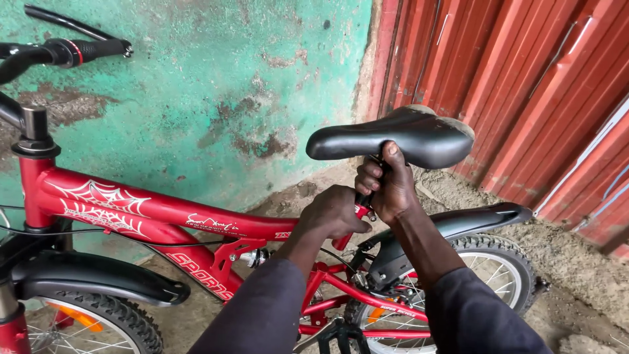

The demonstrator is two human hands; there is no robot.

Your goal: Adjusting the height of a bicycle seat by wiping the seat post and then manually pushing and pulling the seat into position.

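A small red bicycle [131,213] with white web graphics stands sideways before me. Its black saddle [400,136] sits atop the seat post. My right hand [386,183] is wrapped around the seat post just under the saddle, thumb pressed against the saddle's underside. My left hand [334,213] closes over the seat clamp where the post enters the red frame. What lies under the left palm is hidden. Both forearms wear dark sleeves.
Black handlebar grip [85,51] at top left. Black rear mudguard [478,219] over the knobby rear tyre [504,262]; front mudguard [98,275] at lower left. A peeling green wall [229,85] stands behind, red corrugated metal sheeting [524,85] at right, dirt ground [576,275] below.
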